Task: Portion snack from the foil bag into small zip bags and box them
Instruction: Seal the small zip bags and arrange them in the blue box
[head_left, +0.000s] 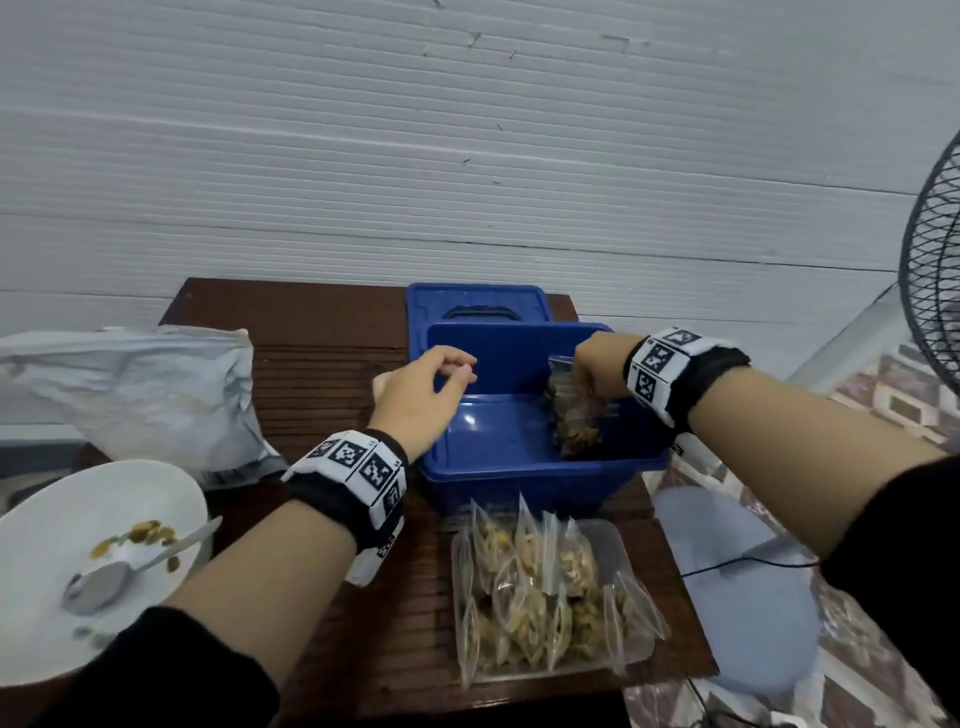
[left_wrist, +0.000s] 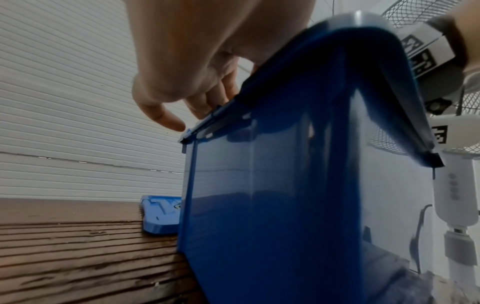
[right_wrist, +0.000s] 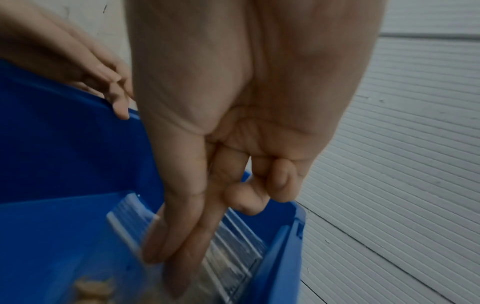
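Right hand (head_left: 597, 374) pinches filled zip bag (head_left: 574, 415) inside blue box (head_left: 519, 467), at right wall. Left hand (head_left: 421, 395), fingers loosely bent, holds nothing, rests on box's left rim. Foil bag (head_left: 135, 395) far left.

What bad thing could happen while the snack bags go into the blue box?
The right hand pinches the zip bag only near its top, so it might slip or land crooked in the blue box. The left hand only rests lightly on the rim, so the box could slide. The clear tray of filled bags sits near the table edge and might get knocked.
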